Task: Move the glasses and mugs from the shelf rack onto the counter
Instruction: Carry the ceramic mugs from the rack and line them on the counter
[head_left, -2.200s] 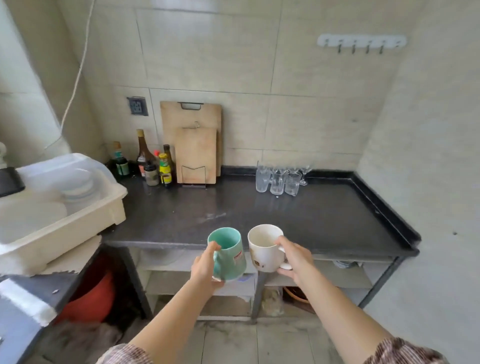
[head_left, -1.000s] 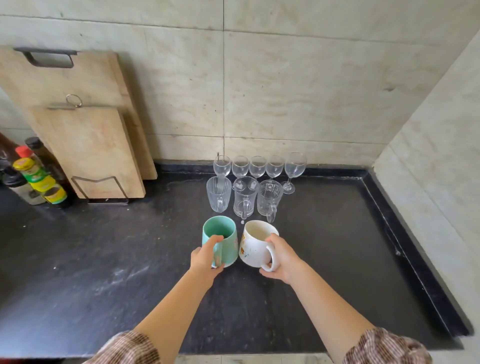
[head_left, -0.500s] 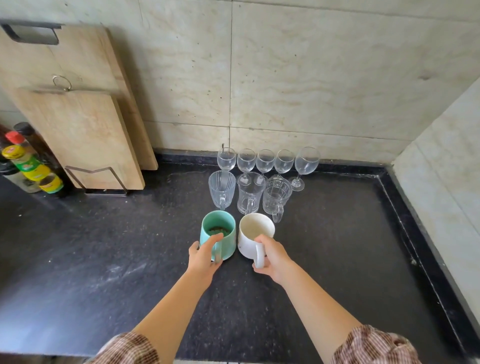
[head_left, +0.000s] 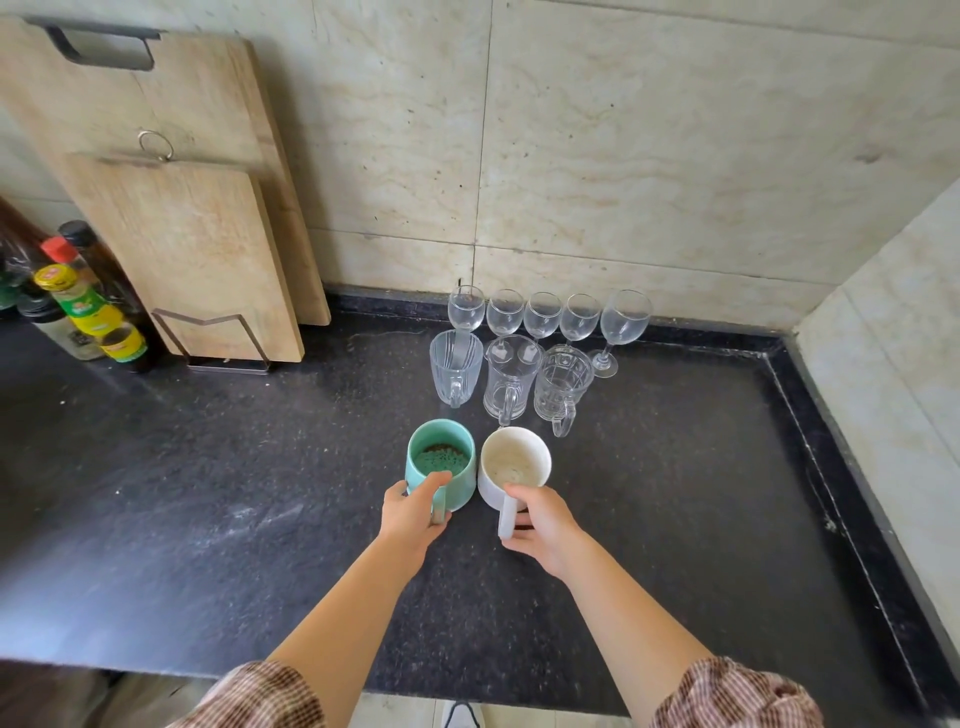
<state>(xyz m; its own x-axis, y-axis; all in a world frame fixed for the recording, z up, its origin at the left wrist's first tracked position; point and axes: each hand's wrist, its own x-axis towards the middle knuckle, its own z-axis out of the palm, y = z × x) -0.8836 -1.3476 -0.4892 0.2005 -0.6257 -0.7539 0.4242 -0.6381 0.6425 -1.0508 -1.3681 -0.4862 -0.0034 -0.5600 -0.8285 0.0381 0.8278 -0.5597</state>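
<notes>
A teal mug (head_left: 447, 483) and a white mug (head_left: 514, 470) stand upright side by side on the black counter (head_left: 208, 493). My left hand (head_left: 410, 514) is closed around the teal mug's handle. My right hand (head_left: 540, 525) holds the white mug's handle. Just behind the mugs stand three clear glass mugs (head_left: 511, 382) in a row. Behind those, several wine glasses (head_left: 543, 317) line the wall.
Two wooden cutting boards (head_left: 182, 244) lean on the wall at the left in a wire stand. Sauce bottles (head_left: 83, 306) cluster at the far left. A raised black rim (head_left: 831, 467) bounds the counter along the tiled right wall.
Both hands carried the mugs from the counter's front edge to the back and set them down in front of the glass mugs. The camera moved closer and looks down more.
</notes>
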